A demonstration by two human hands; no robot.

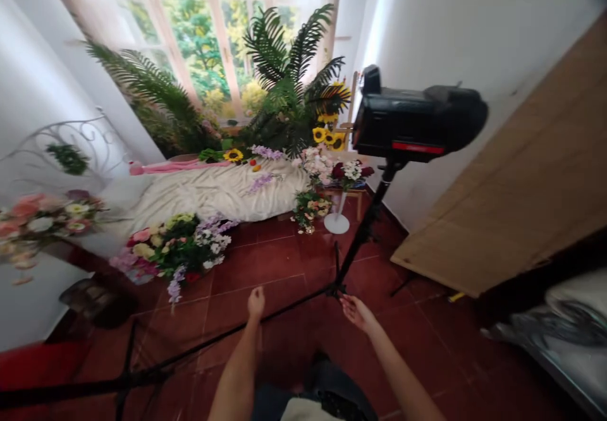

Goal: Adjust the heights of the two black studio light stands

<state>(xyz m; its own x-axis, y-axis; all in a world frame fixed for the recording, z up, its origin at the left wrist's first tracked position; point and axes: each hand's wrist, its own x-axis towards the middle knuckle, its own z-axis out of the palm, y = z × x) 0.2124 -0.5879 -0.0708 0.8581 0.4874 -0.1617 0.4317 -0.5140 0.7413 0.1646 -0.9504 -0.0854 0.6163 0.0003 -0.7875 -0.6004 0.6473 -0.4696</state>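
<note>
A black light stand (pixel 363 231) rises in front of me, topped by a black studio flash head (pixel 420 121) with a red strip. Its upper pole leans to the right. My right hand (pixel 358 312) is palm up beside the base joint of this stand, fingers loosely curled and a little apart, with nothing visible in them; whether the fingertips touch the joint I cannot tell. My left hand (pixel 257 302) is closed in a loose fist beside a long black pole (pixel 208 342) running to the lower left. I see nothing sticking out of that fist.
Artificial flowers (pixel 177 244) lie before a low bed with cream cloth (pixel 213 193). Palm leaves (pixel 289 61) and sunflowers stand behind it. A white round-based stand (pixel 337 223) is near the bed. At right are a brown panel (pixel 493 174) and plastic-wrapped things (pixel 564 339).
</note>
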